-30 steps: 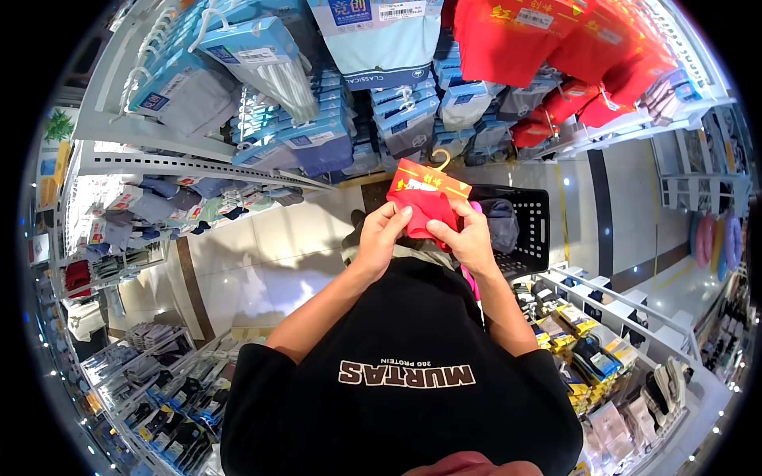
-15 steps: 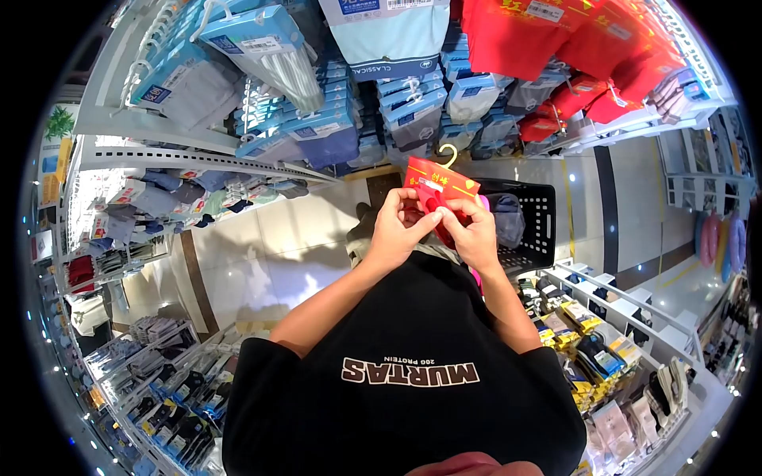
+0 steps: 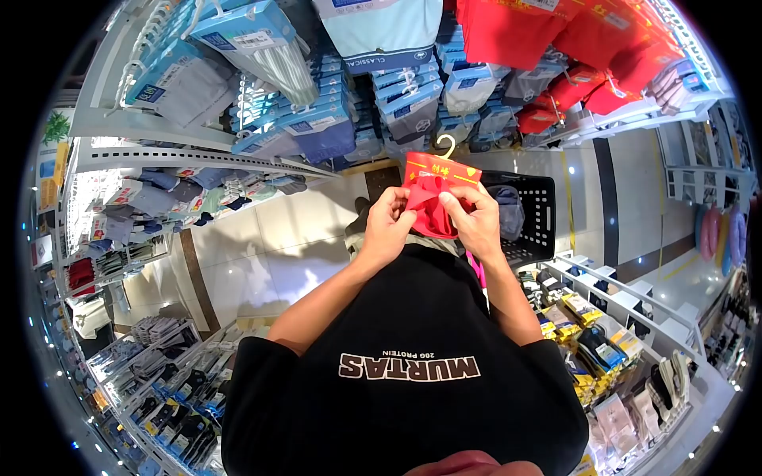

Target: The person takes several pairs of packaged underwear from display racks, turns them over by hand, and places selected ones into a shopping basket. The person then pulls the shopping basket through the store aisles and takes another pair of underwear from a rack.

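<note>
Between my two hands, in front of my chest, is a red fabric garment (image 3: 429, 213), bunched and partly covered by my fingers. It hangs from a red card (image 3: 441, 167) with yellow print and a pale hook at its top. The fingers of my left hand (image 3: 387, 226) close on the garment's left side. On the other side, the thumb and fingers of my right hand (image 3: 476, 222) pinch the cloth near the card. Whether it is underwear or another piece of clothing I cannot make out.
Close by on the right is a black shopping basket (image 3: 541, 218) with a grey bundle (image 3: 506, 213) in it. Racks ahead carry blue-carded packs (image 3: 321, 131) and red packs (image 3: 516, 36). A low shelf of packaged goods (image 3: 599, 345) stands to the right.
My hands have moved slightly apart, spreading the red cloth so more of it shows. The card now faces up more squarely.
</note>
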Tool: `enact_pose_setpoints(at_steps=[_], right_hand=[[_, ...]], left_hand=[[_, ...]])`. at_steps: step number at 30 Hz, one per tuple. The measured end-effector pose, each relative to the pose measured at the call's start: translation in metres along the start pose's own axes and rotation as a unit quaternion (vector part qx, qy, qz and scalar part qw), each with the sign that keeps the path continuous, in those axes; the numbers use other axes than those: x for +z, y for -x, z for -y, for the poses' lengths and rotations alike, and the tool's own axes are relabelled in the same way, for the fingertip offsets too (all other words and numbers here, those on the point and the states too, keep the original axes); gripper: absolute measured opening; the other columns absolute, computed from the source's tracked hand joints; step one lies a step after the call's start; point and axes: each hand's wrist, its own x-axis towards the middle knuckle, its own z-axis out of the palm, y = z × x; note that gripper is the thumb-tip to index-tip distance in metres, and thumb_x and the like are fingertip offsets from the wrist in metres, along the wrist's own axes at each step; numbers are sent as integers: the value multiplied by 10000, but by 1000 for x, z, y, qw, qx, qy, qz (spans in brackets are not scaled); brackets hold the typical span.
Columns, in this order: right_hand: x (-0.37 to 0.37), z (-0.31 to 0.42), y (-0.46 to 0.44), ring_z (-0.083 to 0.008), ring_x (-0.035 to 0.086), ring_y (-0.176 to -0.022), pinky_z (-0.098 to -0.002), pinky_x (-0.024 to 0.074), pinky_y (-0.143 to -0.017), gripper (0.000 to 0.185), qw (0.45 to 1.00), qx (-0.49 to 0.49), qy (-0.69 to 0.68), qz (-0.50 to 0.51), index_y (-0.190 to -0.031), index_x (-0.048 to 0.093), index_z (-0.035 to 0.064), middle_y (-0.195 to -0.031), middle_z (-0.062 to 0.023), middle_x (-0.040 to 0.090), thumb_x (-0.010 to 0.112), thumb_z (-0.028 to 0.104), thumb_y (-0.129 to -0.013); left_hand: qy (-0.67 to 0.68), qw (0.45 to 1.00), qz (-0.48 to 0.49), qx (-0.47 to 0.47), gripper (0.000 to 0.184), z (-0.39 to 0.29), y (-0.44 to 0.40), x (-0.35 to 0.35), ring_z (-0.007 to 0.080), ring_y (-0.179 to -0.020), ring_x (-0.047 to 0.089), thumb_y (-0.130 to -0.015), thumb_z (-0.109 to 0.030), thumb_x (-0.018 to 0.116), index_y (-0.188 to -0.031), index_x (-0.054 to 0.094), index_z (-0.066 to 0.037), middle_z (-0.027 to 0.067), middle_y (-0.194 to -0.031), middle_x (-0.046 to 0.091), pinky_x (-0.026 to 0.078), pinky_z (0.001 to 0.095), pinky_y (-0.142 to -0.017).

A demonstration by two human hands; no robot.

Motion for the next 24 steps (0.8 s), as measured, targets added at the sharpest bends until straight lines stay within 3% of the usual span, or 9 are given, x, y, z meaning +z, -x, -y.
enact_pose_setpoints(at_steps=[2,5,7,9,10,15,17,19,24], right_hand=[[-1,2,0,-195,609,-926,-317,478,-824,172,997,48,-59,-17,-986,717,-6,-1021,-118,644,710,137,-892],[-10,5,-4,-185,611,-942,-297,476,-843,177,998,-57,-16,-30,-1034,724,5,-1038,-111,645,671,134,-925],[-16,6,-2,-182,616,-998,-283,465,-897,206,999,-21,-26,-16,-1099,710,9,-1078,-112,652,648,116,-935],[-15,11,-2,-183,617,-1031,-279,458,-922,225,998,-18,-62,-12,-1130,697,6,-1103,-117,655,642,106,-936],[-16,7,-3,-140,598,-1060,-261,450,-939,260,998,-44,-54,-4,-1188,658,-27,-1141,-85,658,625,82,-954],[-11,20,-11,-202,596,-1129,-349,478,-990,799,967,-19,-251,-29,-1551,125,76,-1259,-168,586,610,-12,-921],[-19,19,-20,-189,605,-1106,-339,477,-987,746,967,-27,-250,-41,-1533,180,57,-1246,-149,592,607,-5,-924],[-34,22,-35,-159,609,-1054,-294,480,-953,476,971,-52,-219,-78,-1351,435,-15,-1188,-107,609,637,23,-921],[-84,69,-93,-171,625,-1053,-324,483,-964,340,933,-159,-299,-124,-1245,500,-3,-1166,-107,638,637,72,-943]], left_hand=[[21,1000,-17,-11,251,-1,0,0,80,-882,565,-923,-81,561,-1156,543,10,39,-1009,623,454,232,-748],[95,992,-60,-54,431,3,0,-4,124,-1050,552,-1002,-319,550,-1283,485,1,53,-1161,590,462,304,-882],[189,978,-70,-52,432,5,-5,-5,136,-1041,575,-997,-283,578,-1303,475,3,64,-1154,606,471,306,-905],[135,989,-15,-62,442,-4,-2,-2,136,-1049,585,-975,-210,626,-1320,463,12,76,-1173,613,474,297,-919],[84,995,15,-54,412,-5,-1,0,128,-1029,601,-948,-132,660,-1288,496,35,83,-1151,634,484,287,-901],[58,996,45,-46,223,8,0,5,86,-902,608,-953,-117,647,-1093,626,56,53,-1018,684,502,267,-838],[46,997,39,-48,212,8,-1,4,80,-878,612,-960,-137,641,-1083,632,36,52,-993,683,506,256,-792],[17,998,29,-60,213,6,-1,0,81,-862,621,-960,-150,642,-1081,634,25,52,-974,681,508,250,-766],[18,997,40,-68,250,13,4,-8,111,-841,649,-966,-197,633,-1094,629,18,62,-975,684,514,251,-745]])
